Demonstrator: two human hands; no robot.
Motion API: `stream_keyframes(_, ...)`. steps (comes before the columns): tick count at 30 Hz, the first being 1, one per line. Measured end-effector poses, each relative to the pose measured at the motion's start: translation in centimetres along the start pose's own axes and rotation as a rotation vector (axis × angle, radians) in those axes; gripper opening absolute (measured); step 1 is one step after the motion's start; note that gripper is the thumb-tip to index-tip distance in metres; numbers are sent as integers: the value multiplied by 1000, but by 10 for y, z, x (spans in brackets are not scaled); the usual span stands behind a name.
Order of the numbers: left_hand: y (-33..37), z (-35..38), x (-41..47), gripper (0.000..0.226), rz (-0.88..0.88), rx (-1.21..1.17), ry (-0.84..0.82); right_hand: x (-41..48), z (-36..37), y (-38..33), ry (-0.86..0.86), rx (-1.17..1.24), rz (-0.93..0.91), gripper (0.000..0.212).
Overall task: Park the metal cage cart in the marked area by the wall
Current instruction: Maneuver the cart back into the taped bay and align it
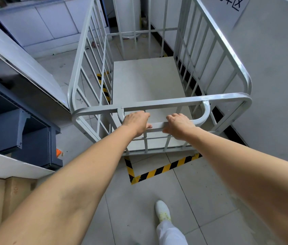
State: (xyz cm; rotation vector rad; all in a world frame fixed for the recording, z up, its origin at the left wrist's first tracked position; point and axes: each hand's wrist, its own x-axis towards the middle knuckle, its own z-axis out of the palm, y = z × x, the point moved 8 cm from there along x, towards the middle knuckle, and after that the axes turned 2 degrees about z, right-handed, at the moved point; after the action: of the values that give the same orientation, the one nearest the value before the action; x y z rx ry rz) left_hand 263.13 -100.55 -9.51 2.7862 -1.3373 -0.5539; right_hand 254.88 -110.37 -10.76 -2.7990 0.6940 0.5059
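Both hands grip the handle bar [157,125] at the near end of the metal cage cart [146,82]; the left hand [137,123] is wrapped over the bar with the thumb tucked beneath, and the right hand [179,126] is closed on it just beside, knuckles up; a short bare stretch of bar shows between them. The cart stands on the tiled floor [201,191] close alongside the white wall [272,85] on the right, its flat deck bare; its near end sits just inside the corner of the yellow-and-black floor tape [159,171], and another strip of the same tape shows through the bars on the left side. A dark blue shelving unit [15,124] and a cardboard box [1,195] stand to the left; one white shoe [163,210] is planted on the tiles behind the cart.
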Motion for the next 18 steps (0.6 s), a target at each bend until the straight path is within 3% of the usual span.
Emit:
stream_keyframes(4,-23,-31,-1,40,-75,-36,49,12,-19,-21,24,-12,-98,56)
stream_keyframes(10,-81,-52,-10,42,-255,-34,81,32,-45,-75,42,40,-228,53)
stream_keyframes(18,-166,-39,-12,47,-358,-13,-14,63,-19,-116,-23,-19,-266,58)
